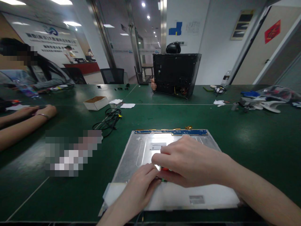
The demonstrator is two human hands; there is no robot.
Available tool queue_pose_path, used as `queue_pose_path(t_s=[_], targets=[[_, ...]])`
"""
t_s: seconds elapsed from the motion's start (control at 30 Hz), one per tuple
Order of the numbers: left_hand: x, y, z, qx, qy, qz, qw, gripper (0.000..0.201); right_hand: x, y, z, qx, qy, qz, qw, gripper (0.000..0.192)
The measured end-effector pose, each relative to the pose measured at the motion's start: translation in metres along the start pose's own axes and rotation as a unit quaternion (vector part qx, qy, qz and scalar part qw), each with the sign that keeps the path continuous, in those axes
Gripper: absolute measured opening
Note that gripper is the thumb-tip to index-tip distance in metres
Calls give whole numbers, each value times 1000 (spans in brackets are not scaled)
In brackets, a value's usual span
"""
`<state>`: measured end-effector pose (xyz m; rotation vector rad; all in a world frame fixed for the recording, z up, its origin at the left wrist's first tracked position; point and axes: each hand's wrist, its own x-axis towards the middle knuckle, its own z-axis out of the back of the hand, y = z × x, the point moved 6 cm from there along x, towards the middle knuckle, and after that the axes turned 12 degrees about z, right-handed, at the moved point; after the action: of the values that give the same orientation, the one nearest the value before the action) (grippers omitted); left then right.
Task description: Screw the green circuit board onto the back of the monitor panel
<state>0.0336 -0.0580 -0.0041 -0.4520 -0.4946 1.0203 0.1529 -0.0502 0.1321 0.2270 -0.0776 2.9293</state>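
Note:
A display panel (128,153) with a metal back lies flat on the table in front of me, a blue circuit board strip (154,132) along its far edge. White film or sheeting (178,196) covers its near part. My right hand (188,163) is over the panel's middle, fingers curled around something with a red-orange bit showing; its kind is mostly hidden. Beside it on the left, my left hand (143,182) rests low on the panel, fingers bent together and meeting the right hand's fingertips. A small green and dark bit shows between the hands.
On the green table (246,141) are a black cable (110,117), a small open box (96,103), paper scraps and a black housing (176,73) held upright by another person's hand (153,84). A co-worker's forearms (28,124) rest at left. Assorted parts (256,103) lie at right.

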Motion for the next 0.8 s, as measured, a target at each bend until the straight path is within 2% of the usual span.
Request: queue_pose_path(t_s=[0.63,0.8], targets=[[2,2,-1,-5,2,7,1000,19,-2,-1,0,17,-6,-8,1000,9],[2,1,-1,-9,4,9,1000,18,0,-2,-2,11,4,-18,1000,14]])
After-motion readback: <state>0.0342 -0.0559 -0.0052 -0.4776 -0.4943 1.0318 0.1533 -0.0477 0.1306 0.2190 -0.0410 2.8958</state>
